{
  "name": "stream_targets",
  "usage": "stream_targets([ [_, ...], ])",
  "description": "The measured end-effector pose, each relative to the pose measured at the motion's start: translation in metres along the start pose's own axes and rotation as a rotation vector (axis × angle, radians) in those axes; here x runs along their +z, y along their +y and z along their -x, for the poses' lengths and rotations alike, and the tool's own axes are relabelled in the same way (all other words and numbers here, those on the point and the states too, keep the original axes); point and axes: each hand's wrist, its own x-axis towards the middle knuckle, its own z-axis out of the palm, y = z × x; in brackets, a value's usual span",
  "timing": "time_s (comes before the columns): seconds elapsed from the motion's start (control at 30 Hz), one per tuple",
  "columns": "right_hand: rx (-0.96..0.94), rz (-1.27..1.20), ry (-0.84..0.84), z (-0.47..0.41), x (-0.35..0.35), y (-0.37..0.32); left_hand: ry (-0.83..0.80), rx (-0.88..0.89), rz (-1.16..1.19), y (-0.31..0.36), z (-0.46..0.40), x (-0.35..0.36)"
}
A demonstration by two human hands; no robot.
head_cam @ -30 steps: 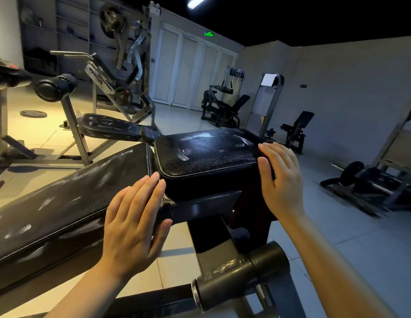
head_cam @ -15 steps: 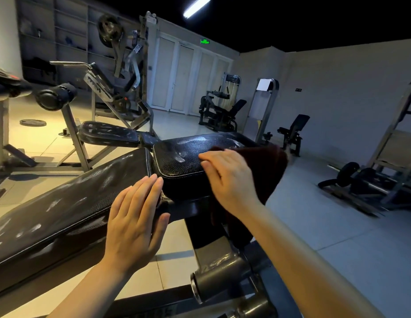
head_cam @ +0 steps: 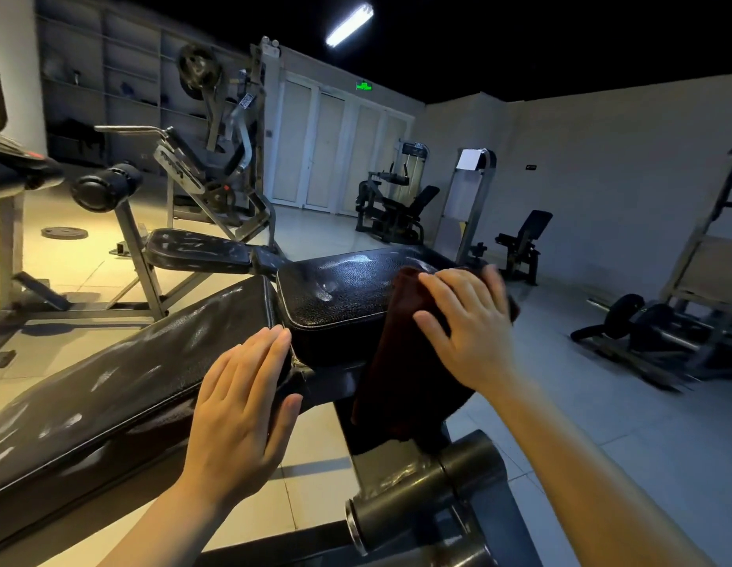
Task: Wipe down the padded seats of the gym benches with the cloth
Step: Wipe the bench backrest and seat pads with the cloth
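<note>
Maroon cloth (head_cam: 401, 362) (long axis downward) under right hand (head_cam: 466, 325).

This is a gym. A long black padded bench (head_cam: 111, 386) fills the lower left of the frame, with a square black seat pad (head_cam: 348, 292) in the middle. Another bench (head_cam: 196, 249) stands behind it at middle left. A big metal exercise machine (head_cam: 221, 149) rises at upper left, with a round weight plate (head_cam: 198, 69) on it. One more plate (head_cam: 64, 233) lies on the tiled floor (head_cam: 601, 423) at far left. A barbell (head_cam: 638, 321) lies at the right. More machines (head_cam: 391, 202) stand by the back doors.
</note>
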Motion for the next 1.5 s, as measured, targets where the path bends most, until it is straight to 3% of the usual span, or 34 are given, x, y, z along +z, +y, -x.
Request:
stream_targets([
  [0.17,-0.075,-0.134,0.066,-0.011,0.005,0.023,0.024,0.019,0.001,-0.003,0.002,0.005],
  [0.3,0.008,-0.339,0.107,-0.025,0.000,0.024,0.073,0.018,-0.006,-0.002,0.002,0.011],
  [0.53,-0.078,-0.118,0.058,-0.024,0.002,0.002,0.134,0.035,-0.072,-0.002,0.000,0.020],
  [0.67,-0.127,-0.132,0.056,-0.020,0.003,-0.024,0.125,0.015,-0.082,0.001,0.000,0.018],
  [0.83,-0.070,-0.449,-0.011,-0.016,-0.004,-0.053,0.044,-0.020,-0.052,0.008,0.000,0.008],
  [0.97,0.002,-0.739,-0.174,-0.027,-0.022,-0.078,0.021,-0.205,0.050,0.031,0.005,-0.002],
  [1.13,0.217,-1.124,-0.147,-0.030,-0.048,-0.129,0.062,-0.517,0.328,0.055,0.007,-0.030],
  [1.27,0.347,-1.355,-0.184,-0.021,-0.059,-0.158,0.095,-0.664,0.451,0.049,0.006,-0.071],
  [1.4,0.411,-1.444,-0.176,-0.004,-0.065,-0.171,-0.081,-0.868,0.578,0.039,0.015,-0.115],
  [1.5,0.336,-1.379,-0.206,0.017,-0.066,-0.187,-0.214,-0.930,0.531,0.031,0.028,-0.143],
])
